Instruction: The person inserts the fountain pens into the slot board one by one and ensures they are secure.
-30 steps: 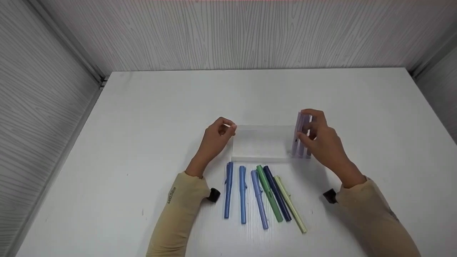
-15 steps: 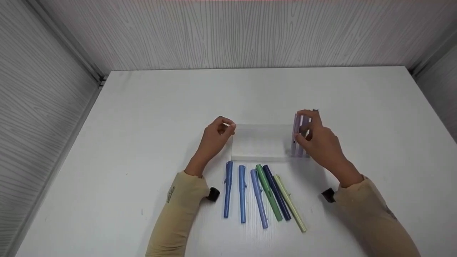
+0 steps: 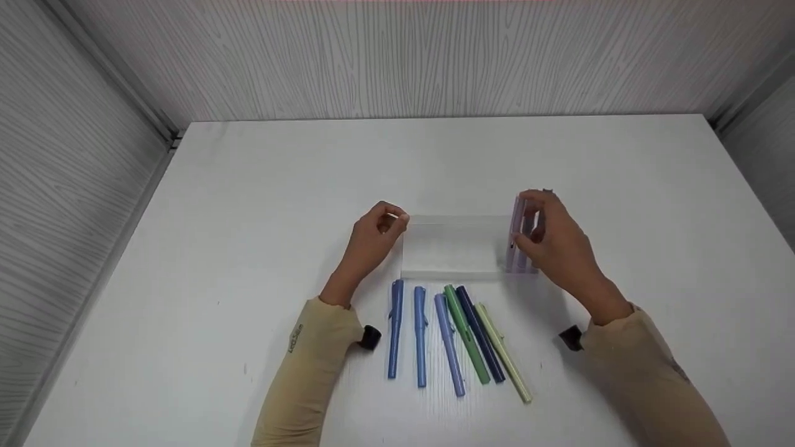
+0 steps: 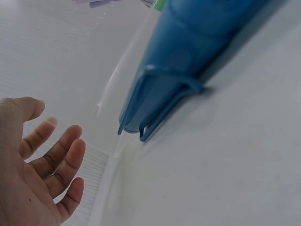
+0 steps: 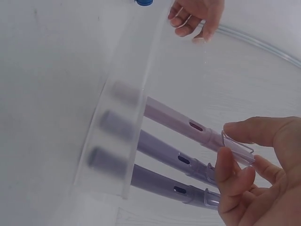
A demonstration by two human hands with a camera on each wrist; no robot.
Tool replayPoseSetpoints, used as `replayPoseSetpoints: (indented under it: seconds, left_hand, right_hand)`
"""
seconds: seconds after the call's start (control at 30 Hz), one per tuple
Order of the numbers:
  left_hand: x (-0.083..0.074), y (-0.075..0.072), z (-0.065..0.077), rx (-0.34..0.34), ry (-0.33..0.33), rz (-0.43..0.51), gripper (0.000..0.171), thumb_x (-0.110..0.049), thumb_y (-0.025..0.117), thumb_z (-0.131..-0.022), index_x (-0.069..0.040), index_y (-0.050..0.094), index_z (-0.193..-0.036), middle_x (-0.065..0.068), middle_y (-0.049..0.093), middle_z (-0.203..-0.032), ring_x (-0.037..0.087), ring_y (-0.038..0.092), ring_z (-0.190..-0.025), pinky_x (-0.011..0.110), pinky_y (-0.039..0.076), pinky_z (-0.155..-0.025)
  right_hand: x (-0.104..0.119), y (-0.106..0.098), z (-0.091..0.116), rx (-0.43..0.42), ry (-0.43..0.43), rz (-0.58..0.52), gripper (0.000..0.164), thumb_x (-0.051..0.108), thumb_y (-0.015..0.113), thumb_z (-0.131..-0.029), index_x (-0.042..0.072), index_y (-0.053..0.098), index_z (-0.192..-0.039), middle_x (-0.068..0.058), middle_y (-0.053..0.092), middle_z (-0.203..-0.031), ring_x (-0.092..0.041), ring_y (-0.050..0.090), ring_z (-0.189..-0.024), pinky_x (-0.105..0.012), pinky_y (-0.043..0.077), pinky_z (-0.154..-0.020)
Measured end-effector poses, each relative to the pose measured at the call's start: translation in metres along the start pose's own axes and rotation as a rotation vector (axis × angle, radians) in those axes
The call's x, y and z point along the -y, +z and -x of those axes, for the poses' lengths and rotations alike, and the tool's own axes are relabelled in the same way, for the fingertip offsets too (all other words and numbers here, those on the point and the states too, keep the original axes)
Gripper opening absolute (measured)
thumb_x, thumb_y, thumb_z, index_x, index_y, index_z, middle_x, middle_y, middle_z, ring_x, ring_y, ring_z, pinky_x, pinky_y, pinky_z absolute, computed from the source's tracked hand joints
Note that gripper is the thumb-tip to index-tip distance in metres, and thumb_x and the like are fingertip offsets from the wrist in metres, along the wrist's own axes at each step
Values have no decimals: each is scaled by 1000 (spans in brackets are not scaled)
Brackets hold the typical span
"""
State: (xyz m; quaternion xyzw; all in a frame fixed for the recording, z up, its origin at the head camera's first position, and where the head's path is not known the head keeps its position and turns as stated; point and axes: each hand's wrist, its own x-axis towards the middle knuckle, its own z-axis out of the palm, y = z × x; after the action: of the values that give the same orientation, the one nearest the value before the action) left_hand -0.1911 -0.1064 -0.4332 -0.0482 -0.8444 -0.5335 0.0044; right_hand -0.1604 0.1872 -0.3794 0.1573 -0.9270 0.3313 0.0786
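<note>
A clear plastic box point(image 3: 456, 248) stands on the table. My left hand point(image 3: 376, 239) is at its back left corner, thumb and index finger pinching the rim; in the left wrist view the other fingers are loosely bent. Three purple pens stand in the box's right end. My right hand point(image 3: 559, 245) pinches the palest one, a lilac pen point(image 5: 171, 115), near its clip, with its lower end inside the box. Beside it are a mid-purple pen point(image 5: 162, 149) and a darker purple pen point(image 5: 155, 181), their clip ends partly behind my fingers.
In front of the box lie several capped pens: a dark blue pen point(image 3: 395, 329), a light blue pen point(image 3: 420, 335), a periwinkle pen point(image 3: 449, 344), a green pen point(image 3: 467, 335), a navy pen point(image 3: 481, 335) and a yellow-green pen point(image 3: 504, 354). Wood-grain panels point(image 3: 397, 62) surround the white table.
The right hand and the lilac pen have shifted slightly left, and its fingers have drawn closer around the pen's top. The left hand stays at the box's corner.
</note>
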Motion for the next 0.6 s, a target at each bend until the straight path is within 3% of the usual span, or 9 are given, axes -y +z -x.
replayPoseSetpoints:
  seconds: [0.6]
  left_hand:
    - [-1, 0, 1, -10, 1, -15, 23, -31, 59, -96, -12, 61, -107, 5, 62, -93, 14, 50, -83, 27, 40, -73]
  right_hand:
    - [-5, 5, -2, -82, -79, 192, 60, 6, 70, -87, 8, 41, -139, -19, 50, -106, -23, 53, -74, -31, 40, -53]
